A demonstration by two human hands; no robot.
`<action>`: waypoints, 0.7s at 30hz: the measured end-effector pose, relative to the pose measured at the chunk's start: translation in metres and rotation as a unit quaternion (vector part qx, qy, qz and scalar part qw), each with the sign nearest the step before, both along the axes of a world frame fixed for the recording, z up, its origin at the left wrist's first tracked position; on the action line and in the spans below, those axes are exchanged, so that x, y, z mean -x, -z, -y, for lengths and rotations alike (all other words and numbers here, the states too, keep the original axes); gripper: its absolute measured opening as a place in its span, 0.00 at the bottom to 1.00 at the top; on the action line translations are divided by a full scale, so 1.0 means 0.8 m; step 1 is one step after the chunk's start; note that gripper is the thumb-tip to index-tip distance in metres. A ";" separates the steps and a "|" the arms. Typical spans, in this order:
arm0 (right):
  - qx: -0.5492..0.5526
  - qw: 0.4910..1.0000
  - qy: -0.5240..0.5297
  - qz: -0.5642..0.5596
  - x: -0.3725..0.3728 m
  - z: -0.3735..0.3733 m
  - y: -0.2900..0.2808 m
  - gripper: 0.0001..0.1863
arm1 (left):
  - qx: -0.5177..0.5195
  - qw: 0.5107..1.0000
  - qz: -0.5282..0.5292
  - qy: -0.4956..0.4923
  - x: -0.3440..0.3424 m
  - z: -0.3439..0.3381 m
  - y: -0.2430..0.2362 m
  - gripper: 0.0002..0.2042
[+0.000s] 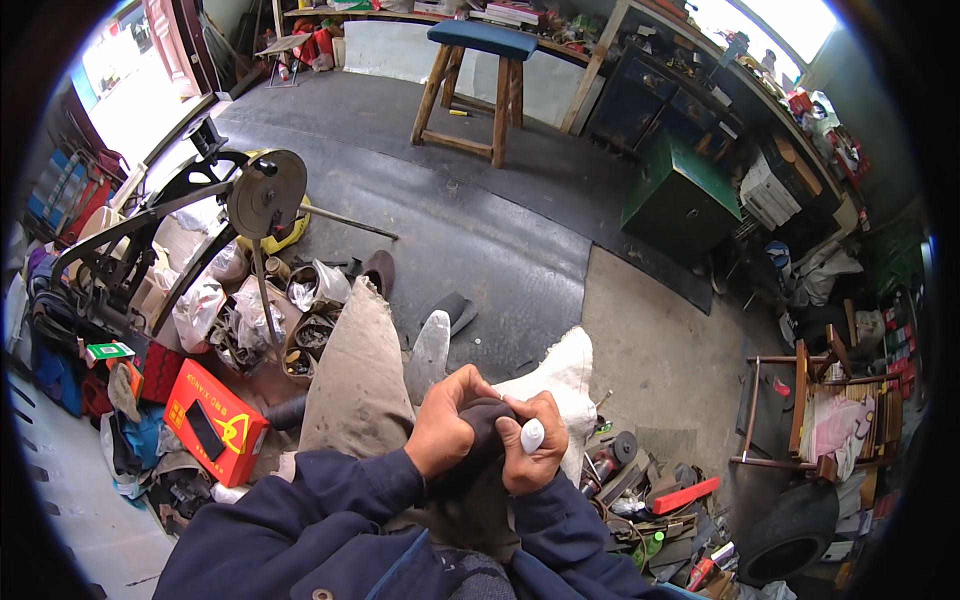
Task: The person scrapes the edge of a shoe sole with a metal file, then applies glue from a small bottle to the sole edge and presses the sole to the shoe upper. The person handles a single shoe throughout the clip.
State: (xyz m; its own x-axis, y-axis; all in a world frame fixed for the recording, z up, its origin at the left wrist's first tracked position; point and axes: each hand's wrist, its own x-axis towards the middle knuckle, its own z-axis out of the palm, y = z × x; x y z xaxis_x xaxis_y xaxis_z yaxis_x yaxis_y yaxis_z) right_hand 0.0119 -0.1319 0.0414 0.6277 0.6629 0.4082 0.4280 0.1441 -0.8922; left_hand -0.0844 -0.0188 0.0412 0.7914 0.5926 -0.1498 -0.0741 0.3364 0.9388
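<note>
A dark piece, perhaps a shoe (484, 420), rests over my lap between my hands; most of it is hidden. My left hand (446, 420) is closed on its left side, with the thumb and forefinger pinched near its top edge. Closed too, my right hand (530, 462) grips a white, rounded-ended object (532, 434), like a handle or small bottle, and meets the left fingertips. Something small and pale shows between the fingertips, too small to name. A worn tan cloth (355, 390) and a whitish cloth (560, 385) cover my legs.
At the left stands a black hand-cranked machine with a round wheel (268, 193). Beside it are tins of small parts and a red box (212, 425) bearing a phone (206, 430). Loose tools and scraps lie right. Ahead are a blue-topped stool (484, 40) and a green box (680, 200).
</note>
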 end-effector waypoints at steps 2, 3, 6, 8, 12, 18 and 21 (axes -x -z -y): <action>0.004 1.000 -0.002 0.000 0.001 -0.001 0.001 0.10 | 0.001 1.000 0.013 -0.008 0.000 0.000 -0.001 0.08; 0.010 1.000 0.004 -0.001 0.002 0.000 0.001 0.10 | 0.006 1.000 0.017 -0.010 0.001 0.001 -0.001 0.08; 0.007 1.000 0.007 -0.028 0.005 0.000 0.003 0.10 | 0.001 1.000 0.009 -0.015 0.002 0.000 -0.002 0.08; 0.007 1.000 0.011 -0.025 0.004 0.001 0.004 0.11 | 0.002 1.000 0.008 -0.013 0.003 0.001 -0.002 0.08; 0.006 1.000 0.023 0.005 0.002 -0.001 0.005 0.12 | -0.008 1.000 0.008 -0.019 0.000 0.001 -0.001 0.09; 0.008 0.999 0.028 -0.017 0.005 -0.003 0.006 0.12 | 0.018 0.999 0.023 -0.019 0.001 0.000 0.000 0.10; 0.013 0.999 0.029 -0.019 0.006 -0.001 0.006 0.13 | 0.016 0.999 0.027 -0.015 0.001 0.001 0.002 0.10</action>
State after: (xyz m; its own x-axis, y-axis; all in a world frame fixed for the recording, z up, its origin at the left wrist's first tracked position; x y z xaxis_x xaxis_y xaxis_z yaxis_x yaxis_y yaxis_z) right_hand 0.0072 -0.1309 0.0365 0.6804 0.6345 0.3667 0.4003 0.0973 -0.9112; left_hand -0.0856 -0.0194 0.0397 0.7810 0.6116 -0.1264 -0.1354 0.3634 0.9217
